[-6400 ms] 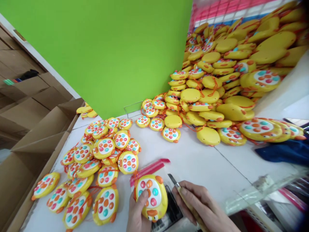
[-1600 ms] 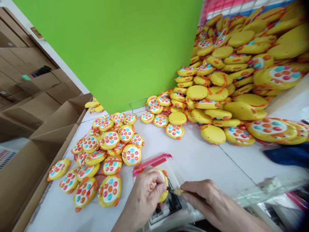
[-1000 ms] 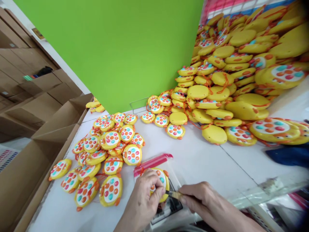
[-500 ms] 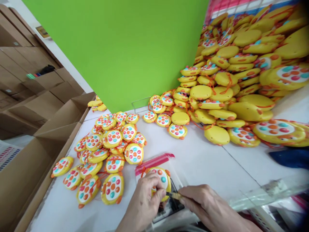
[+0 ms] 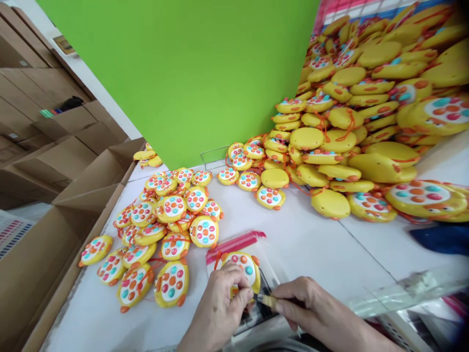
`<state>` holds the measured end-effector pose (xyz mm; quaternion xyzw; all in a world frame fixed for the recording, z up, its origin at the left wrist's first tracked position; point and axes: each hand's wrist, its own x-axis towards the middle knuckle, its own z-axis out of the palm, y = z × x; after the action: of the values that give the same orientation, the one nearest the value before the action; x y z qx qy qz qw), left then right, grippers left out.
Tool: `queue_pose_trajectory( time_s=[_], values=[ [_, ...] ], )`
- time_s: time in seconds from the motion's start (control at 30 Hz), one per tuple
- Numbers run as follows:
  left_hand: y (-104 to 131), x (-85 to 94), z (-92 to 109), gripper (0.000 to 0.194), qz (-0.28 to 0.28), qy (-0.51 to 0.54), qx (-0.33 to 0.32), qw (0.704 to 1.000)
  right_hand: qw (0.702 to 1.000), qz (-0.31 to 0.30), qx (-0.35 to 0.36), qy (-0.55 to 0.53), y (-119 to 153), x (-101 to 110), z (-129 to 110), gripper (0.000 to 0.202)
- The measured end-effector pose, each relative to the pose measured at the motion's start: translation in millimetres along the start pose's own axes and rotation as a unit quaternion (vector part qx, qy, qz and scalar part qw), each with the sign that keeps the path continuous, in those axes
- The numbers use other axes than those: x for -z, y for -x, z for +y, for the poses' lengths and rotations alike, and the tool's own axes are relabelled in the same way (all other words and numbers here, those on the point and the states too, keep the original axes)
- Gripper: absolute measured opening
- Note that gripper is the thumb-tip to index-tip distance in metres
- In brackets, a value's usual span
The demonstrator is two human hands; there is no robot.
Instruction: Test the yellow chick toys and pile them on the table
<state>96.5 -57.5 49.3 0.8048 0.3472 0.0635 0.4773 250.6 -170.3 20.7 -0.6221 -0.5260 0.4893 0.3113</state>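
A yellow animal-shaped toy (image 5: 249, 268) with colored round buttons on a white face lies in front of me, over a clear plastic bag with a pink strip (image 5: 238, 244). My left hand (image 5: 224, 299) is closed over this toy, thumb and forefinger pinched together; what they pinch is hidden. My right hand (image 5: 311, 305) grips a small tool (image 5: 266, 299) with a yellowish handle and a dark metal tip. The tip points at my left fingertips, close to them. Beneath both hands is a dark, flat item (image 5: 262, 315), partly covered.
Many matching toys (image 5: 172, 244) lie heaped at the left, and a bigger pile (image 5: 330, 142) rises at the right. A green panel (image 5: 190, 78) stands behind. An open cardboard box (image 5: 47, 259) borders the table's left edge. Dark blue cloth (image 5: 439, 238) lies at the right.
The tool and my right hand have shifted slightly, with the handle now tilted lower and more of the dark tip showing. My left hand keeps nearly the same place.
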Motion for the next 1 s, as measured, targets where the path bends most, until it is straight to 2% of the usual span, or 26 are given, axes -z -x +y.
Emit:
queue_pose_trajectory(
  time_s=[0.07, 0.1, 0.23, 0.37, 0.4, 0.5, 0.63, 0.77, 0.8, 0.9, 0.93, 1.0],
  values=[
    [0, -0.6, -1, 0.014, 0.017, 0.003, 0.006, 1.000, 0.998, 0.053, 0.008, 0.044, -1, -1, 1, 0.039],
    [0, -0.9, -2, 0.013, 0.023, 0.005, 0.007, 1.000, 0.997, 0.059, 0.011, 0.042, -1, -1, 1, 0.039],
    [1, -1.8, -7, 0.012, 0.021, 0.014, -0.007, 1.000, 0.999, -0.011, 0.002, -0.048, -2, -1, 2, 0.046],
    [3, -2.9, -9, 0.011, 0.033, 0.012, 0.003, 0.999, 0.997, 0.074, 0.024, 0.007, -1, -1, 0, 0.040],
    [3, -3.0, -9, 0.012, 0.032, 0.015, 0.004, 0.999, 0.998, 0.063, 0.020, 0.005, -1, -1, 0, 0.041],
    [2, -2.8, -8, 0.015, 0.015, 0.029, -0.001, 0.999, 1.000, -0.022, 0.001, -0.016, -3, 0, 1, 0.044],
    [1, -2.9, -8, 0.015, 0.019, 0.033, 0.000, 0.999, 0.997, 0.044, 0.010, 0.068, -4, 1, 1, 0.037],
    [2, -4.4, -11, 0.012, 0.021, 0.049, 0.000, 0.999, 0.999, -0.045, -0.018, -0.010, -3, 1, -1, 0.044],
    [2, -4.9, -13, 0.012, 0.026, 0.053, -0.001, 0.998, 0.999, -0.033, -0.015, -0.002, -3, 1, -1, 0.043],
    [3, -5.3, -15, 0.010, 0.057, 0.065, -0.008, 0.996, 0.997, 0.057, 0.017, 0.055, -3, 0, -2, 0.038],
    [3, -4.9, -16, 0.009, 0.058, 0.068, -0.010, 0.996, 0.997, 0.052, 0.017, 0.047, -4, 0, -2, 0.038],
    [4, -4.1, -16, 0.009, 0.049, 0.071, -0.011, 0.996, 1.000, -0.007, 0.000, 0.003, -5, 0, -1, 0.042]
  ],
)
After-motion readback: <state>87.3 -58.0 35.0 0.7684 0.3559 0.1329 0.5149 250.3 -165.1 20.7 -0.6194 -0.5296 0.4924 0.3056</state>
